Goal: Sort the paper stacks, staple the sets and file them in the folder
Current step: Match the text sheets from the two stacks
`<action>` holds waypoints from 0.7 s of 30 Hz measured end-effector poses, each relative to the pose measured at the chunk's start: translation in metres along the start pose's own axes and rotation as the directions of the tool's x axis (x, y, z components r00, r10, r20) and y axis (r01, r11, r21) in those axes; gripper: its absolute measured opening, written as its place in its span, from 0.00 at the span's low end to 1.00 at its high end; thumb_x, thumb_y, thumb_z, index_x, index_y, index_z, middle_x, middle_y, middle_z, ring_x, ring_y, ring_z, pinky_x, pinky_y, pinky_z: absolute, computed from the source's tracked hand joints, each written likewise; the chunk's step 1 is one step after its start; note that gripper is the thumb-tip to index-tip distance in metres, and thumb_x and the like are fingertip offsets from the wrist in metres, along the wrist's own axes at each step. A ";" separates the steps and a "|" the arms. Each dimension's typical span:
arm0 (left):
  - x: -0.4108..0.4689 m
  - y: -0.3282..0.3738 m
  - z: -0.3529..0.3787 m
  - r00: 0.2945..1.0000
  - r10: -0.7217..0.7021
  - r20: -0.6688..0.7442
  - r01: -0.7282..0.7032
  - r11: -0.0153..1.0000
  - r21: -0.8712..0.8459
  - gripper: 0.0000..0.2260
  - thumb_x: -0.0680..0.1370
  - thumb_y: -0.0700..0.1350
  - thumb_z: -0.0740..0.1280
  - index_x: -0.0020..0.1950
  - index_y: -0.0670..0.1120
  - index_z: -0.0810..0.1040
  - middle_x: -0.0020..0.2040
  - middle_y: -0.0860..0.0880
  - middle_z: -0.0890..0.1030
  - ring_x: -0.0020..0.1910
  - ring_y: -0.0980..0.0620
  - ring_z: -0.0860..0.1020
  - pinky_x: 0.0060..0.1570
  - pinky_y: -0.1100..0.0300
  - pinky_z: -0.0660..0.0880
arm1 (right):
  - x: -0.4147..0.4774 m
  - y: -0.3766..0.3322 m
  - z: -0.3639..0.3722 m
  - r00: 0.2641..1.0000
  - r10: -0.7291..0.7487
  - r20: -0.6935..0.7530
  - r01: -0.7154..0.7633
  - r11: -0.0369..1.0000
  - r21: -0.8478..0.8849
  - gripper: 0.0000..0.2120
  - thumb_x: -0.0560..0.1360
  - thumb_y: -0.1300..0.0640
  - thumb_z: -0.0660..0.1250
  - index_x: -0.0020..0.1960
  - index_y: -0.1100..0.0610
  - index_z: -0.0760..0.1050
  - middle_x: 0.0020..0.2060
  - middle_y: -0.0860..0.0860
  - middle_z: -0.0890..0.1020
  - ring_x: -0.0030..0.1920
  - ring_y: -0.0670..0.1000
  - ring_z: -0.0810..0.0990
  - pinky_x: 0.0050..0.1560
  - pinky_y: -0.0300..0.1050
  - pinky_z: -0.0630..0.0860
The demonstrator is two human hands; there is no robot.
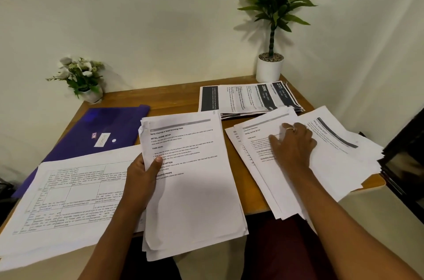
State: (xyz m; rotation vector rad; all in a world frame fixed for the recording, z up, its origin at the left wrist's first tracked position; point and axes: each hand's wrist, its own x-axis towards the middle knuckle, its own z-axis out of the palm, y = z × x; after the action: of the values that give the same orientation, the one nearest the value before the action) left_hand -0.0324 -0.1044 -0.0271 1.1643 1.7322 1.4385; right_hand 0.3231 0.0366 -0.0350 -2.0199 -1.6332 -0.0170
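Observation:
My left hand [143, 176] grips the left edge of a thick stack of printed pages [195, 183] in the middle, thumb on top, the stack hanging over the table's near edge. My right hand [292, 144] rests flat with spread fingers on a loose, fanned pile of sheets [321, 165] at the right. A stack with dark headers [247, 98] lies at the back right. Sheets with tables [64, 195] lie at the left. A purple folder [101, 133] lies shut at the back left, partly under those sheets. No stapler is in view.
The wooden table [179, 91] stands against a white wall. A tall potted plant [270, 66] is in the back right corner, a small flower pot [87, 89] in the back left. A dark object [406, 160] stands beside the table's right edge.

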 end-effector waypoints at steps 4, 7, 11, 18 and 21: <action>0.001 0.000 0.000 1.000 -0.026 -0.015 0.026 1.000 -0.004 0.09 0.82 0.49 0.66 0.61 0.51 0.79 0.48 0.59 0.85 0.44 0.58 0.85 0.39 0.65 0.81 | 0.005 0.005 0.008 0.992 0.112 0.060 -0.104 0.986 -0.127 0.39 0.72 0.27 0.62 0.71 0.54 0.67 0.66 0.60 0.74 0.66 0.61 0.71 0.65 0.61 0.66; -0.001 0.001 0.000 0.999 -0.030 -0.024 0.030 0.999 -0.033 0.08 0.82 0.49 0.66 0.60 0.52 0.79 0.46 0.60 0.85 0.43 0.60 0.85 0.34 0.69 0.79 | 0.006 0.004 0.008 0.987 0.148 0.064 -0.138 0.981 -0.140 0.46 0.69 0.24 0.62 0.74 0.55 0.64 0.67 0.61 0.73 0.67 0.62 0.70 0.67 0.62 0.65; -0.001 0.001 -0.001 0.999 -0.032 -0.035 0.030 0.998 -0.062 0.08 0.81 0.50 0.67 0.59 0.52 0.79 0.50 0.56 0.85 0.45 0.57 0.85 0.35 0.67 0.80 | 0.007 0.006 0.006 0.967 0.241 0.088 -0.227 0.963 -0.143 0.54 0.65 0.20 0.62 0.79 0.52 0.55 0.76 0.63 0.65 0.75 0.65 0.63 0.74 0.66 0.57; 0.001 0.000 -0.002 0.998 -0.056 -0.028 0.052 0.993 -0.107 0.10 0.81 0.49 0.67 0.61 0.50 0.80 0.51 0.54 0.86 0.47 0.53 0.86 0.38 0.65 0.81 | 0.010 0.005 0.002 0.961 0.261 0.091 -0.245 0.957 -0.154 0.57 0.64 0.19 0.62 0.81 0.52 0.54 0.74 0.62 0.66 0.74 0.64 0.63 0.74 0.65 0.57; 0.001 0.001 -0.001 0.999 -0.052 -0.013 0.051 0.994 -0.101 0.08 0.81 0.49 0.67 0.59 0.53 0.79 0.48 0.57 0.86 0.46 0.56 0.85 0.37 0.66 0.81 | 0.011 0.005 0.000 0.949 0.282 0.143 -0.258 0.952 -0.164 0.59 0.63 0.18 0.61 0.82 0.52 0.51 0.78 0.62 0.61 0.77 0.65 0.59 0.75 0.66 0.54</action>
State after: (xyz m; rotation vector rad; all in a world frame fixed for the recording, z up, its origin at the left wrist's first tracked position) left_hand -0.0334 -0.1039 -0.0259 1.0508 1.6672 1.4895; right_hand 0.3301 0.0459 -0.0332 -2.3986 -1.4707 0.1408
